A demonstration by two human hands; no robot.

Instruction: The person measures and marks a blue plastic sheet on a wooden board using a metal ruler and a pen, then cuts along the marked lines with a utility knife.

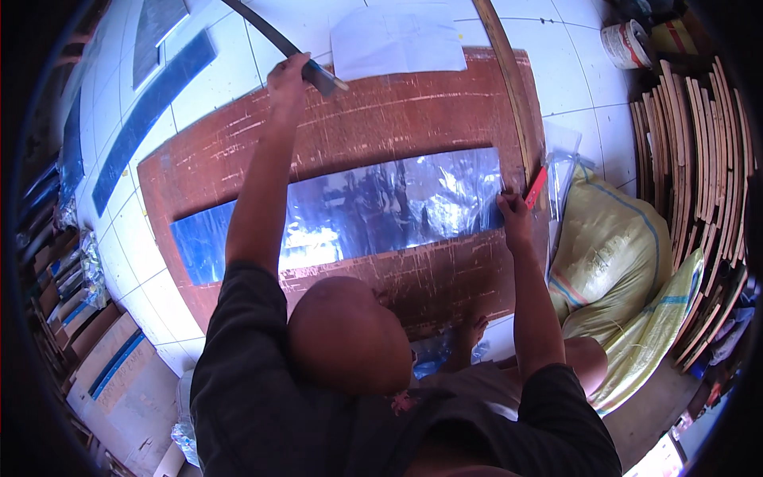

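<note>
Rectangular glossy sheet (pixel 350 211) lying flat on a worn reddish-brown board (pixel 381 111), across the centre of the frame. The sheet is long and narrow, with straight edges and distinct corners. Its left end is deep blue; the middle and right portions look silvery to violet, broken by white glare and dark, rippled reflections. Its long axis runs mainly from side to side, rising gently from the left end, at centre left, to the right end, just right of centre. The short right edge stands nearly vertical in the frame; the left edge slants.

The left hand (pixel 288 79), in the upper part of the frame left of centre, is closed around a dark strip (pixel 266 32) near its lower end; this strip slopes down from the top edge toward the right, well apart from the sheet. The right hand (pixel 515 211) has its fingers bent together at the right edge of the sheet; whether they grip it cannot be told. Just beside this hand lies a red object (pixel 536 188), near the lower end of a long brown wooden strip (pixel 509 71) descending from the top edge.
</note>
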